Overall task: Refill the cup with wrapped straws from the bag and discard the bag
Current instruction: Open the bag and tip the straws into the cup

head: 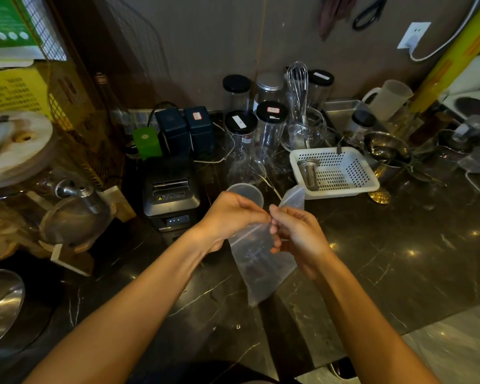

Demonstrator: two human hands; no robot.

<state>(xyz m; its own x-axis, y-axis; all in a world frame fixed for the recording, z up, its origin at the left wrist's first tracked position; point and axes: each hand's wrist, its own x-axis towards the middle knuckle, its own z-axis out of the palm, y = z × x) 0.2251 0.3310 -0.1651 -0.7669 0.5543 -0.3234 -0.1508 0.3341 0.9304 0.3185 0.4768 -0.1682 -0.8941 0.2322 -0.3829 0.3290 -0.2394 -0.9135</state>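
Both hands, left & right, pinch the top edge of the clear bag, which hangs above the desk. Cup stands just behind the bag, partly hidden. Step, prob.: opening the bag. Next needs the mouth pulled apart, straws tipped into cup.

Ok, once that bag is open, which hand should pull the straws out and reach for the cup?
Probably the left. The left hand pinches the bag top right beside the cup; the right hand is farther away.
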